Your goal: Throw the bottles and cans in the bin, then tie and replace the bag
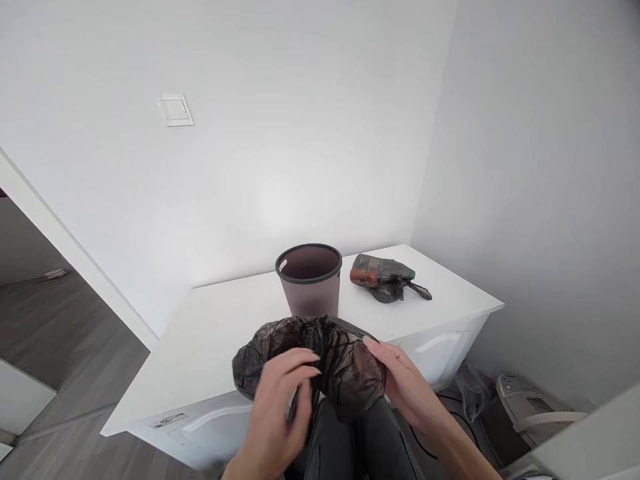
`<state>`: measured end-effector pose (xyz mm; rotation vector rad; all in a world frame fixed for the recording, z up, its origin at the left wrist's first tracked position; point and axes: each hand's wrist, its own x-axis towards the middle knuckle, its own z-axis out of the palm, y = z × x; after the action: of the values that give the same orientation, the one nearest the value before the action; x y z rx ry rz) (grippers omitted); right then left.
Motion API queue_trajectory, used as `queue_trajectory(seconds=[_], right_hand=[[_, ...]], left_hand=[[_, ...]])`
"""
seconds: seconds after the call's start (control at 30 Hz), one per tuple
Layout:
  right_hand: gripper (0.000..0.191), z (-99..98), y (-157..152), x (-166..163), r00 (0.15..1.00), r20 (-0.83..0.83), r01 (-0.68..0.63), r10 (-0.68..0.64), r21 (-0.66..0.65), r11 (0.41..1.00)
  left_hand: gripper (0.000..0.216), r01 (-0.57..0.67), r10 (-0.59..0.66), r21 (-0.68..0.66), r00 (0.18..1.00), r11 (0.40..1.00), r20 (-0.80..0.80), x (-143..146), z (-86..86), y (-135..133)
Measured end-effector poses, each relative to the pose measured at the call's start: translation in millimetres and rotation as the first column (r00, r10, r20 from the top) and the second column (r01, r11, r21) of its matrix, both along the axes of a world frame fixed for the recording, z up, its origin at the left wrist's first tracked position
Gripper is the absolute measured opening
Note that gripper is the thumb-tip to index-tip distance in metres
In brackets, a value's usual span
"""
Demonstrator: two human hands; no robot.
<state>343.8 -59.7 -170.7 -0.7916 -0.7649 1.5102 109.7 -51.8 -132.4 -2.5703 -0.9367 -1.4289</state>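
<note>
A thin black plastic trash bag (pixel 350 373), crumpled and partly spread, hangs in front of me above my lap. My right hand (pixel 400 380) grips its right side, thumb on the front and the other fingers behind the film. In front of the bag's middle is my left hand (pixel 277 407), its fingers curved and apart from the thumb; whether the fingertips touch the film is hard to see. Just beyond the bag, a mauve trash can (pixel 315 297) with a dark rim stands upright on the white cabinet top. The bag hides the can's base.
A packaged roll of black bags (pixel 380 273) with a loose end lies right of the can on the white cabinet (pixel 225 327). Walls close in behind and at right. A grey appliance (pixel 530 407) and cables sit on the floor at lower right.
</note>
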Motion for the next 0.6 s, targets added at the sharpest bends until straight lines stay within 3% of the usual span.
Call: queue_trajectory(seconds=[0.07,0.17,0.3,0.4,0.5,0.6], right_hand=[[0.044,12.6,-3,-4,0.999,0.021,-0.028,0.027,0.036,0.999],[0.052,32.0,-8,-2,1.000,0.026,-0.004,0.003,0.055,0.998],[0.042,42.0,-13,11,0.988,-0.022,0.153,-0.153,0.000,0.988],[0.037,38.3,-15,21,0.970,-0.051,0.235,-0.236,-0.023,0.972],[0.035,35.1,-18,27,0.962,-0.063,0.267,-0.267,-0.017,0.964],[0.036,34.7,-22,31,0.941,-0.078,0.329,-0.329,-0.012,0.944]], left_hand=[[0.034,0.179,-0.186,-0.056,0.972,0.982,-0.141,16,12.9,-6],[0.029,0.188,-0.255,-0.226,0.911,0.956,-0.323,30,11.6,-5],[0.032,-0.040,-0.152,-0.307,0.805,0.951,-0.574,26,-13.4,7],[0.040,-0.210,-0.037,-0.313,0.777,0.926,-0.629,12,-25.2,13],[0.045,-0.373,0.058,-0.392,0.783,0.841,-0.620,-6,-24.1,18],[0.048,-0.541,0.184,-0.396,0.732,0.742,-0.656,-25,-18.8,24]])
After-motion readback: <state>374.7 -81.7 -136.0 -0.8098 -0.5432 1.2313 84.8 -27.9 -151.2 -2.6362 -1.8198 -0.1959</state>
